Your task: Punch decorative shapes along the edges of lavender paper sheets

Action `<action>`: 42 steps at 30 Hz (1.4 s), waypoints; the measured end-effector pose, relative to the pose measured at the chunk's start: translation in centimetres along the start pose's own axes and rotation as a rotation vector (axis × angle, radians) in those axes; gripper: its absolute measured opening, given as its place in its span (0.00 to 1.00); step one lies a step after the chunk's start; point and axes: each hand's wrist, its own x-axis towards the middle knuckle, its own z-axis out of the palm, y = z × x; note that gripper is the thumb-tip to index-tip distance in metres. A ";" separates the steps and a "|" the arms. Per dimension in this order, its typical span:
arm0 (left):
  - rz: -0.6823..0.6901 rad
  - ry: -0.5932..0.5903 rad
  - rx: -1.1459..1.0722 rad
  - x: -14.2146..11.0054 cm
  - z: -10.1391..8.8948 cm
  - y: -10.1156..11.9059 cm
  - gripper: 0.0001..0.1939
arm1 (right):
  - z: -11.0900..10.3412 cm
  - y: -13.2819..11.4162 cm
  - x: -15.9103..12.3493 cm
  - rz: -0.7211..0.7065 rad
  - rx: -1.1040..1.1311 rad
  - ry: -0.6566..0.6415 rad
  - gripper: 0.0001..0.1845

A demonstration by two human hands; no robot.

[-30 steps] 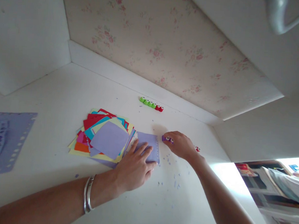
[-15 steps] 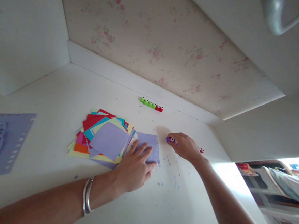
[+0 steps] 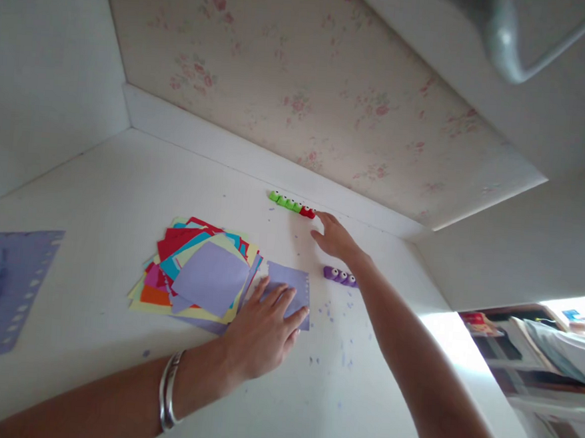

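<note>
My left hand (image 3: pixel 262 330) lies flat with spread fingers on a small purple paper sheet (image 3: pixel 288 277), whose right edge has a row of small holes. Beside it is a fanned pile of coloured paper squares (image 3: pixel 211 277), a purple one on top. My right hand (image 3: pixel 335 239) reaches to the back of the table, thumb and forefinger apart. Its fingertips are at the right end of a row of small paper punches, green punches (image 3: pixel 285 202) and then red punches (image 3: pixel 307 212); whether they touch is unclear. Purple punches (image 3: pixel 339 276) stand in a row below my right wrist, partly covered by the forearm.
A larger purple sheet (image 3: pixel 31 294) with punched edges lies at the left, a smaller punched piece on it. Tiny paper bits (image 3: pixel 342 362) are scattered over the white table (image 3: pixel 279 411). Shelves (image 3: pixel 536 379) with stacked things stand at the right. A flowered panel rises behind.
My right hand has left the purple punches and moved back and to the left, to the red punches. My left hand stays on the purple sheet. The view has shifted slightly.
</note>
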 end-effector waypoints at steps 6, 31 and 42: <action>0.053 0.058 0.062 0.0 0.3 -0.2 0.16 | 1.0 -1.0 4.8 0.115 -0.031 -0.028 0.28; 0.079 0.002 0.131 -0.2 0.0 0.6 0.13 | 4.4 -2.5 -16.4 0.170 0.997 0.287 0.15; -0.020 0.079 0.011 0.5 -0.2 0.2 0.10 | 4.0 -1.8 -17.8 -0.030 0.718 0.180 0.11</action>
